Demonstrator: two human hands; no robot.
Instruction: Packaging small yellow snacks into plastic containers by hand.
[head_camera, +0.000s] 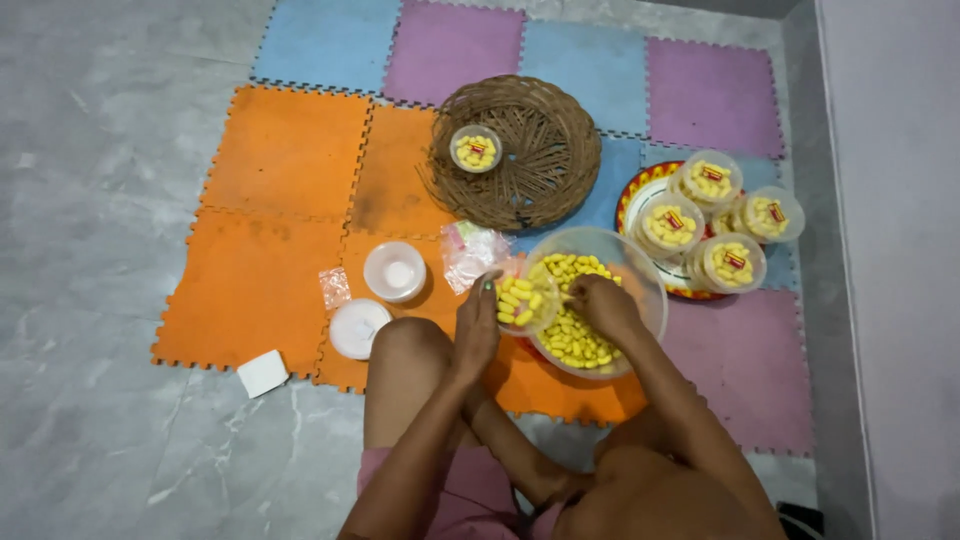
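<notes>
**Filling a small tub from the big bowl of yellow pieces**

The person sits on the floor at the edge of a foam puzzle mat (290, 150), knees drawn up. The left hand (478, 325) grips a small clear tub (525, 300), its fingers wrapped round the near wall, and holds it tilted against the rim of a large clear bowl (640, 275). The tub looks about half full of small yellow oblong pieces (572, 335), the same kind that lie heaped in the bowl. The right hand (603, 303) reaches into the bowl with its fingers drawn together near the tub's mouth; whether they pinch any pieces cannot be told at this size.

Judging from this, the step in hand is loading the tub piece by piece or in small pinches. The next move seems to call for a steady left hand, so the tub stays tipped without spilling, and a short carry from heap to tub.

Four filled, labelled tubs (712, 220) stand on a red-rimmed plate (628, 195) to the right, and one more (476, 148) sits in a woven basket (545, 160) beyond the bowl. An empty tub (395, 270) and a white lid (358, 327) wait on the orange tiles to the left, near some small clear bags (470, 250)
</notes>
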